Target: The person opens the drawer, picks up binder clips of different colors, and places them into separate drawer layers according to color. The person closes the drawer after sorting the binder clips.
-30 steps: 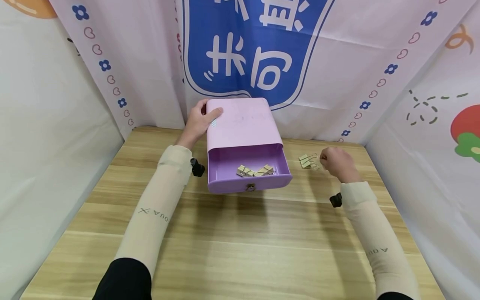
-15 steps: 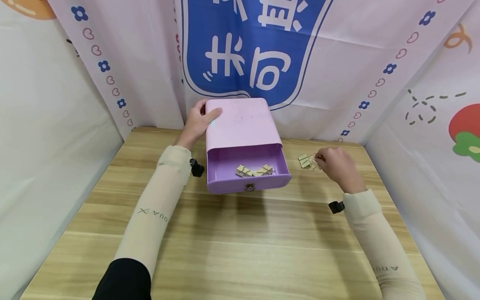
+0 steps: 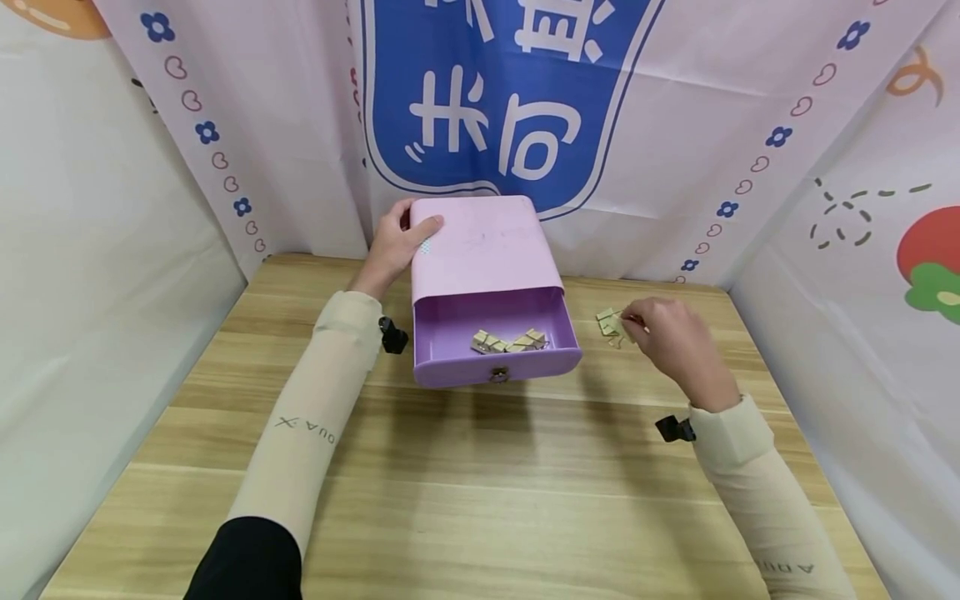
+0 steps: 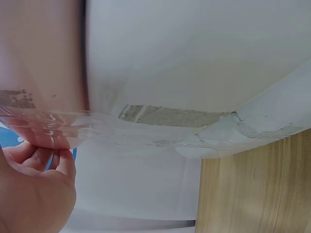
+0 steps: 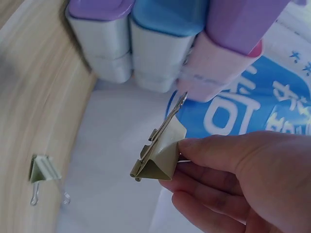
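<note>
A small desktop drawer unit [image 3: 480, 246] with a pink top stands at the back of the table. Its purple top drawer [image 3: 442, 329] is pulled out, with several cream binder clips [image 3: 527, 340] inside near the front. My left hand [image 3: 396, 243] grips the unit's back left corner, thumb over the top; in the left wrist view its fingers [image 4: 39, 158] curl at the back edge. To the right of the unit, my right hand [image 3: 678, 346] pinches a gold-cream binder clip [image 5: 163, 150] between thumb and fingers. Another binder clip [image 5: 43, 169] stays on the table under it.
Below the open drawer, the right wrist view shows a blue drawer [image 5: 170, 17] and another purple drawer [image 5: 99, 7]. A printed cloth [image 3: 637, 142] hangs right behind the unit. White side walls [image 3: 885, 350] flank the wooden table [image 3: 480, 500].
My right hand has moved a little left and toward me, with a binder clip now seen in its fingers. My left hand and the drawer unit have stayed put.
</note>
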Demonstrator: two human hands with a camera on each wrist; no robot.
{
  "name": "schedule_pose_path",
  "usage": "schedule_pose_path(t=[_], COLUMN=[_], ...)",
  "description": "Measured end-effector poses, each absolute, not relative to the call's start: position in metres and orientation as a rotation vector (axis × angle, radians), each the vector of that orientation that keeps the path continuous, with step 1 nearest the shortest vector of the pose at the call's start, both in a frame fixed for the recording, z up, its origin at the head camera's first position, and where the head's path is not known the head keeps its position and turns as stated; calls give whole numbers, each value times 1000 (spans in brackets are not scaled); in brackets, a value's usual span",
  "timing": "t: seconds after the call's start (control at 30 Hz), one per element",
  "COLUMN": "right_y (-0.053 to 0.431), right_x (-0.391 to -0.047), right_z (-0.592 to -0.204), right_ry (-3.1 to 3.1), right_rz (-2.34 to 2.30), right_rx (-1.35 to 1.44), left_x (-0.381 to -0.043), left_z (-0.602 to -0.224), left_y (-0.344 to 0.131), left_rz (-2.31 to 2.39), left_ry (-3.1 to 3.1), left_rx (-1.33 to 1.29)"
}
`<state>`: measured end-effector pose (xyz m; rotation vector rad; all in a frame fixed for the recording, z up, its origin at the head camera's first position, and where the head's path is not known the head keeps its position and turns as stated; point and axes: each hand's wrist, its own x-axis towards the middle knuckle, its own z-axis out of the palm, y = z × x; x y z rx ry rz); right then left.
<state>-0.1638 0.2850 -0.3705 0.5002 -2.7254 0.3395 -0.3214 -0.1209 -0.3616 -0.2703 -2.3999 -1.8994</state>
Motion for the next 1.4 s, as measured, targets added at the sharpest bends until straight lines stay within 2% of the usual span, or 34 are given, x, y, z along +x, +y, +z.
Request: schedule_pose_path(t=[0.5, 1.4], right_y=[263, 202], right_x=[-133, -124], right_z=[-340, -302], right_ry=[-2588, -2472], right_rz=[309, 287], right_rx=[573, 765], left_x=[-323, -323], left_z=[-361, -364], left_y=[-121, -121], left_rz=[-1908, -1926], left_ry=[-2408, -2404], left_rx=[-261, -255])
